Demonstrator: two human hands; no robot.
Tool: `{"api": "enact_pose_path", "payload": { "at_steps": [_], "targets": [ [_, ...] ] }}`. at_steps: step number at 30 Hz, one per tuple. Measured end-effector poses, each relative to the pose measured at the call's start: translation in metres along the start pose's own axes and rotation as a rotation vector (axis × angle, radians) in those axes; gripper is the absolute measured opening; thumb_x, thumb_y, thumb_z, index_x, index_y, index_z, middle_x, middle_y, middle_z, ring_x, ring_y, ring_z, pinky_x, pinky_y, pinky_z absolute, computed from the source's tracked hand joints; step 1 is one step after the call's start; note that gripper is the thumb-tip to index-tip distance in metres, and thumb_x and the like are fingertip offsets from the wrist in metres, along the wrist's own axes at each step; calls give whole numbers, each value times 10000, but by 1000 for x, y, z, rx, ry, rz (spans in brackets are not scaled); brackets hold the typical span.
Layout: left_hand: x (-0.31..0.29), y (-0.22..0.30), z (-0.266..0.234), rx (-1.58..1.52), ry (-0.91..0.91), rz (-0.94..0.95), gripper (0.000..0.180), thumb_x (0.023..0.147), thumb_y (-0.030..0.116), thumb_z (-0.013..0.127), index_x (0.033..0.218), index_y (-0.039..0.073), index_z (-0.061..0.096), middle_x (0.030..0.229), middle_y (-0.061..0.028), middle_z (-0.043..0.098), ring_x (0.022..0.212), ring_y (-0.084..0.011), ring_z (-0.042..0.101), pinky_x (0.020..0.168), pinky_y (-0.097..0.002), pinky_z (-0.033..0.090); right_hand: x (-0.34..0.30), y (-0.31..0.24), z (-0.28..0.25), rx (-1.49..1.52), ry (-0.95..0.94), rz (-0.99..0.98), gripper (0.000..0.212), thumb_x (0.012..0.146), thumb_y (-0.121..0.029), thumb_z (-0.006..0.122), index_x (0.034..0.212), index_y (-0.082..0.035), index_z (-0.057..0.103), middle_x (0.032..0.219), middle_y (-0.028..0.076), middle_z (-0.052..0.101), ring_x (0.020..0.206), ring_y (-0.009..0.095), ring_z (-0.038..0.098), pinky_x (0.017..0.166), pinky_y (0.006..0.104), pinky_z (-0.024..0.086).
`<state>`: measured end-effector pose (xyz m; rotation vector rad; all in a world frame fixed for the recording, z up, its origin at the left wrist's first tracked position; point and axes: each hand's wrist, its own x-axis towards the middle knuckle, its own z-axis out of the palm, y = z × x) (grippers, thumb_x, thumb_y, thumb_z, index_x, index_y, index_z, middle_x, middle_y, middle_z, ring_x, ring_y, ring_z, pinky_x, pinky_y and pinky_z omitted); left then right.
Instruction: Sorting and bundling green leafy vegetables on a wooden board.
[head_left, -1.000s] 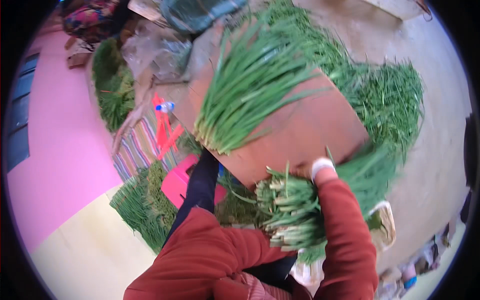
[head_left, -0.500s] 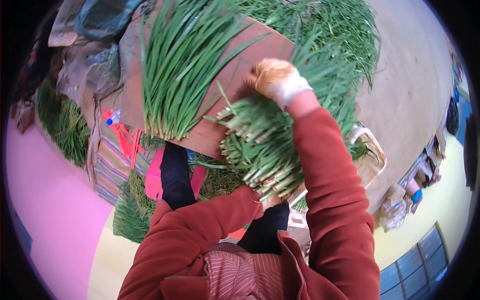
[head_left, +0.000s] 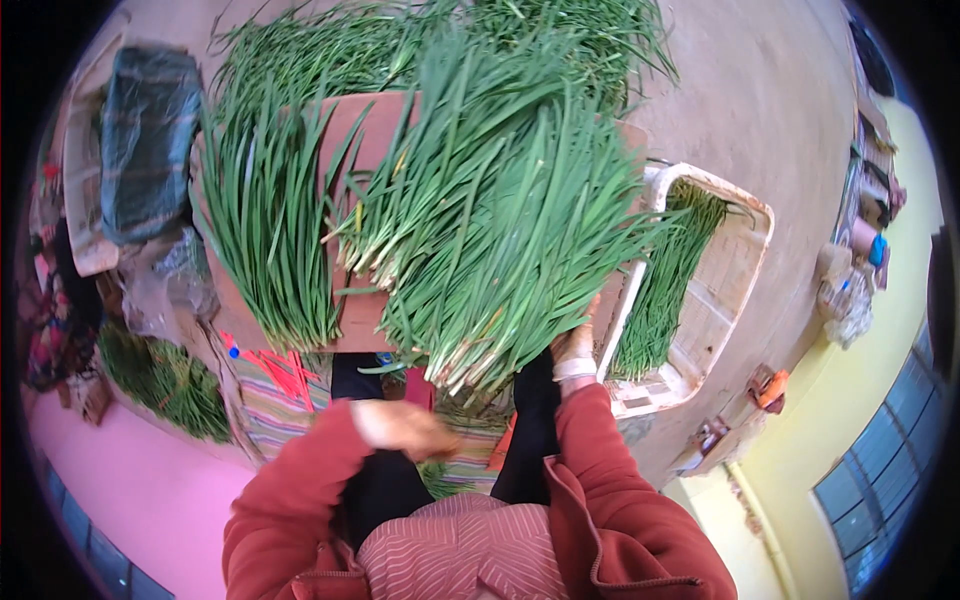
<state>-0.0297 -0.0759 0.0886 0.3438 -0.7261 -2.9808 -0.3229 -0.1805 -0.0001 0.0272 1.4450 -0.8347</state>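
Observation:
A large heap of garlic chives [head_left: 520, 250] lies across a reddish-brown board [head_left: 362, 318], its pale cut ends pointing toward me and overhanging the near edge. At the heap's right side, my right hand [head_left: 575, 345] grips the edge of the bundle; leaves partly hide its fingers. Apart from the greens, my left hand [head_left: 412, 428] hangs over my lap, in front of the cut ends. Motion smears its fingers, so I cannot tell whether they are open. A separate, thinner layer of garlic chives [head_left: 268, 230] rests on the left of the board.
A white plastic crate [head_left: 735, 300] with more greens inside stands to the right. More loose greens [head_left: 320, 55] lie beyond the board. To the left are a crate with a blue-green plastic sheet [head_left: 150, 145], a clear bag [head_left: 168, 285] and red strips [head_left: 285, 375] on striped cloth.
My left hand has come out from under the chives and back toward my lap. My right hand has dropped from above the chives to their right side. The view has shifted.

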Motion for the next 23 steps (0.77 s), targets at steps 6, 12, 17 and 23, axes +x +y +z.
{"api": "enact_pose_path", "payload": {
  "at_steps": [6, 12, 17, 23],
  "targets": [
    [-56, 164, -58, 698, 1568, -22, 495, 891, 407, 458, 1146, -10, 535, 977, -153, 627, 867, -248, 601, 759, -301, 461, -16, -13, 10, -50, 27, -62, 870, 780, -698, 427, 1387, -92, 277, 1399, 71, 341, 1264, 240, 339, 1054, 367, 266],
    [-18, 143, -171, 1113, 1883, -246, 738, 863, 531, 424, 1338, -23, 314, 1311, -241, 409, 1207, -375, 400, 1008, -372, 312, 2, 12, 9, -286, -129, -159, 802, 841, -658, 384, 1319, -14, 390, 1290, 62, 448, 1181, 166, 394, 1011, 280, 279],
    [43, 146, -140, 629, 1751, -294, 813, 856, 614, 359, 1386, 11, 232, 1371, -235, 334, 1235, -367, 367, 1030, -366, 272, 16, 12, 21, -359, -60, -137, 627, 898, -508, 440, 1248, 12, 452, 1152, 88, 531, 1072, 169, 455, 940, 288, 343],
    [75, 129, -116, -762, 1003, 320, 778, 849, 631, 384, 1420, 130, 217, 1453, -112, 243, 1303, -203, 313, 1078, -297, 207, 12, -41, 63, -933, -236, -459, 704, 862, -549, 436, 1337, -39, 334, 1263, 253, 440, 1167, 382, 435, 970, 373, 349]
  ]
}}
